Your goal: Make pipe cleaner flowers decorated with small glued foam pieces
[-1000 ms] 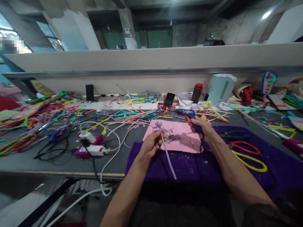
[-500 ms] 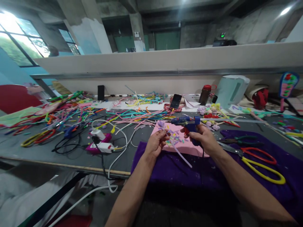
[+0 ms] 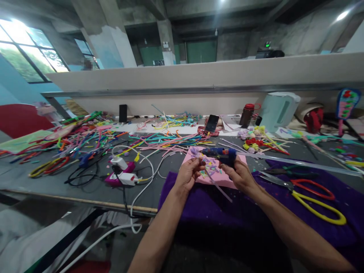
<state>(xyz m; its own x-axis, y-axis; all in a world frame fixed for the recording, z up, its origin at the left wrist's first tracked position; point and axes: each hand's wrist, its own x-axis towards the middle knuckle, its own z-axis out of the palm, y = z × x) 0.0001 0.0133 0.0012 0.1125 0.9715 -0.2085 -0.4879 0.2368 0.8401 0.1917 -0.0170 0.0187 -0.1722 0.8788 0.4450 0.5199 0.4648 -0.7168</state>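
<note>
My left hand [image 3: 188,174] pinches a lilac pipe-cleaner flower [image 3: 195,151] by its pale stem [image 3: 218,187], which trails down to the right. My right hand [image 3: 239,176] grips a blue hot glue gun [image 3: 220,153], held level with its nozzle pointing left, close to the flower head. Both hands hover over a pink sheet [image 3: 239,161] scattered with small coloured bits, lying on a purple cloth [image 3: 216,206] at the front of the grey table.
Red and yellow scissors [image 3: 315,195] lie on the cloth at right. A white power strip [image 3: 125,176] with cables sits left of the cloth. Heaps of coloured pipe cleaners [image 3: 85,138] cover the left and middle. A phone [image 3: 212,123], a bottle [image 3: 246,115] and a kettle [image 3: 280,110] stand behind.
My right hand has swung the glue gun from upright to level and moved it left toward the flower. My left hand tilted the stem toward the right. The camera view shifted.
</note>
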